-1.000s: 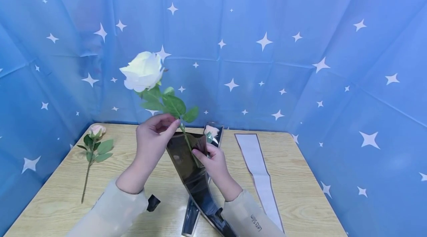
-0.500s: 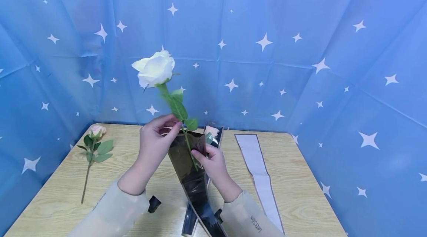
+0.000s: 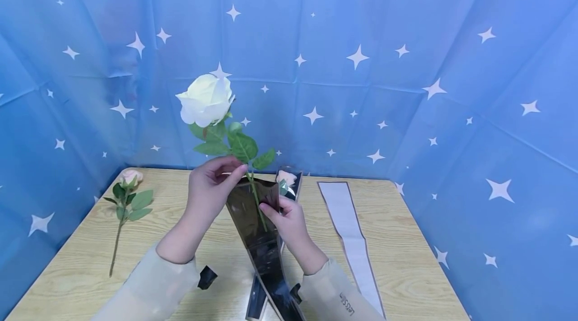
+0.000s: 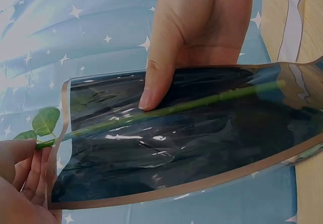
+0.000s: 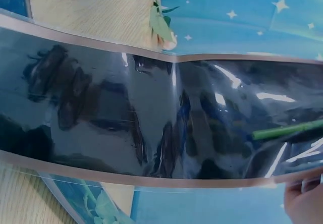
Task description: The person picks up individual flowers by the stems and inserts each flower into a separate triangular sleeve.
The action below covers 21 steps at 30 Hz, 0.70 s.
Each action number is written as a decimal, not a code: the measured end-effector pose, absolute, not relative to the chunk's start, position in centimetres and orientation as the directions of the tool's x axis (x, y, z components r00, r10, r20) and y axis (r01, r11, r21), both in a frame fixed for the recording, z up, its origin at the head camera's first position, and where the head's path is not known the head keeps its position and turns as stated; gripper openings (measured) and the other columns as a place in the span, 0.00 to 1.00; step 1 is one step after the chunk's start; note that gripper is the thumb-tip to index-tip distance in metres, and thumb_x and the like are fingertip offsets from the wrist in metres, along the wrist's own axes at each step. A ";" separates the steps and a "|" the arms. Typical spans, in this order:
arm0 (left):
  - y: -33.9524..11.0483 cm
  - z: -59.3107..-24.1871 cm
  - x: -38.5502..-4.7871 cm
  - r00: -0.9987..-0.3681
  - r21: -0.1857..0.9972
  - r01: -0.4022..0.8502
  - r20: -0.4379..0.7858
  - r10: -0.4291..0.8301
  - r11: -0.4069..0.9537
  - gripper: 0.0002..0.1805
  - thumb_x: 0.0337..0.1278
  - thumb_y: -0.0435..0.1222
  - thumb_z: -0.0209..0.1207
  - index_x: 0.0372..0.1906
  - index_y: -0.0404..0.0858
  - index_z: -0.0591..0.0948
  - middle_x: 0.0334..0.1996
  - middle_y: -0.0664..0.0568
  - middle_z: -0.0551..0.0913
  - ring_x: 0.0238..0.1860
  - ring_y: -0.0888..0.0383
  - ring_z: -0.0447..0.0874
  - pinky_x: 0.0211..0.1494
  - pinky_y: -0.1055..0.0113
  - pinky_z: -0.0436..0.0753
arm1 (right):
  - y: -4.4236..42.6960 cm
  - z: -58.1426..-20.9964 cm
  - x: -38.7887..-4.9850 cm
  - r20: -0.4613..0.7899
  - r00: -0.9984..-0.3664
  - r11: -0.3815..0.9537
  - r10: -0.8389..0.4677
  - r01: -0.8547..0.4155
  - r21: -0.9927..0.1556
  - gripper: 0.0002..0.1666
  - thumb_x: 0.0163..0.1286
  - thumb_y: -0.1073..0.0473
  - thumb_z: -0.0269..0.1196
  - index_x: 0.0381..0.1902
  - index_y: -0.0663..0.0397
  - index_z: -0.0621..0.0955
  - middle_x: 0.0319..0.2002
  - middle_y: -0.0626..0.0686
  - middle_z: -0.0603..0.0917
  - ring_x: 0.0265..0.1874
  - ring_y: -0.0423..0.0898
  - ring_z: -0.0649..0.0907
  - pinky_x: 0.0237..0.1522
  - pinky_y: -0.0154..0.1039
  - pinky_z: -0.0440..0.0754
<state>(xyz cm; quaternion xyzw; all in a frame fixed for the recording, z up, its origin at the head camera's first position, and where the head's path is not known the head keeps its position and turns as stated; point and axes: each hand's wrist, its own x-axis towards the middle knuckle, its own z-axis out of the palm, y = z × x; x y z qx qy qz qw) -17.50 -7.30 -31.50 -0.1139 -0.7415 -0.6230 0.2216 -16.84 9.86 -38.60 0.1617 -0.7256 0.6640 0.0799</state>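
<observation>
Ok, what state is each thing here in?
Black sleeve: held tilted, curved.
White rose: held, stem partly inside the sleeve.
Pink rose: unwrapped, lying on the table.
Wrapped rose: lying, partly hidden.
White strip: lying on the table.
Left hand: pinching the stem.
Right hand: gripping the sleeve.
Blue curtain: hanging, creased.

Room between left grip [image 3: 212,183] and pink rose [image 3: 122,211]; black sleeve [image 3: 266,251] blocks between grips; white strip [image 3: 354,241] right of right grip [image 3: 291,223].
</observation>
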 end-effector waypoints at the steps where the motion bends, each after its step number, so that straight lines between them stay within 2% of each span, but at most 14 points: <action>1: -7.3 -31.5 -17.5 -0.875 0.874 0.446 0.471 -0.110 0.191 0.10 0.54 0.33 0.65 0.39 0.32 0.84 0.37 0.42 0.85 0.35 0.72 0.83 0.37 0.75 0.82 | 9.8 -38.6 -16.9 0.328 -0.936 0.059 -0.127 -0.337 -0.940 0.07 0.63 0.68 0.63 0.33 0.72 0.82 0.33 0.68 0.82 0.29 0.36 0.76 0.31 0.31 0.75; 9: -7.4 -31.4 -17.5 -0.844 0.843 0.500 0.526 -0.108 0.202 0.08 0.55 0.33 0.64 0.38 0.33 0.84 0.33 0.43 0.85 0.33 0.69 0.82 0.33 0.76 0.80 | 9.6 -38.6 -16.8 0.324 -0.937 0.001 -0.133 -0.327 -0.945 0.07 0.62 0.70 0.63 0.33 0.74 0.82 0.31 0.63 0.82 0.27 0.36 0.76 0.28 0.29 0.75; 13: -7.3 -31.4 -17.5 -0.840 0.841 0.512 0.533 -0.104 0.176 0.08 0.56 0.33 0.64 0.39 0.33 0.85 0.34 0.42 0.84 0.34 0.69 0.82 0.37 0.75 0.81 | 9.5 -38.6 -16.8 0.341 -0.929 -0.011 -0.145 -0.343 -0.939 0.07 0.63 0.71 0.62 0.32 0.76 0.81 0.30 0.66 0.81 0.26 0.36 0.75 0.28 0.29 0.75; 17: -7.3 -31.3 -17.4 -0.843 0.845 0.512 0.529 -0.097 0.156 0.08 0.56 0.33 0.63 0.39 0.31 0.85 0.35 0.41 0.84 0.35 0.68 0.83 0.40 0.74 0.83 | 9.7 -39.9 -17.5 0.331 -0.935 -0.015 -0.130 -0.332 -0.943 0.08 0.63 0.68 0.63 0.32 0.73 0.82 0.31 0.63 0.81 0.27 0.37 0.76 0.28 0.30 0.75; 21: -7.3 -31.2 -17.4 -0.834 0.832 0.516 0.542 -0.099 0.203 0.08 0.55 0.34 0.64 0.36 0.33 0.85 0.33 0.43 0.85 0.34 0.68 0.82 0.40 0.75 0.83 | 9.7 -40.9 -18.1 0.324 -0.938 -0.037 -0.119 -0.322 -0.946 0.09 0.63 0.66 0.64 0.35 0.71 0.82 0.35 0.63 0.82 0.30 0.38 0.79 0.31 0.32 0.78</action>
